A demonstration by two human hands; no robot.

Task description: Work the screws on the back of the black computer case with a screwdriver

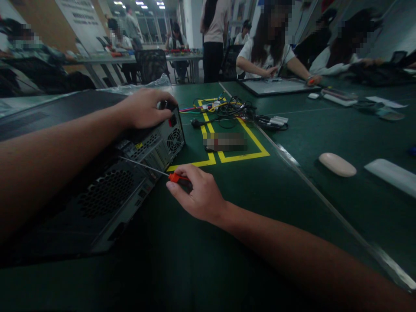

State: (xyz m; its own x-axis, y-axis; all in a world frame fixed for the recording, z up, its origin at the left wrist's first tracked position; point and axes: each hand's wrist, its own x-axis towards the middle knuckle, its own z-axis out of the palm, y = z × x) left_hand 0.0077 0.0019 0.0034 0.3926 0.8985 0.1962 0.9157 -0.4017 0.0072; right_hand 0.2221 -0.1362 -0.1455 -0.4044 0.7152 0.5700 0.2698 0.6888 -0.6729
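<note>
A black desktop computer case [130, 229] lies on the left, its rear panel with a round fan grille turned toward the right. My left hand [147, 108] grips the upper rear corner of the case, thumb and fingers curled at the edge. In my right hand [201, 190] is a screwdriver [173, 177] with an orange handle, fingers closed around it. Its long thin shaft points left across the case, the tip close to the case's side near a mesh vent [105, 193]. Whether the tip touches anything I cannot tell.
Yellow tape [243, 157] marks the green table [276, 208]. Beyond the case lies a tangle of cables [234, 108]. A pale computer mouse [337, 164] and a white bar-shaped object [393, 173] are at right. Across the table a person [269, 52] works at a flat panel [276, 86].
</note>
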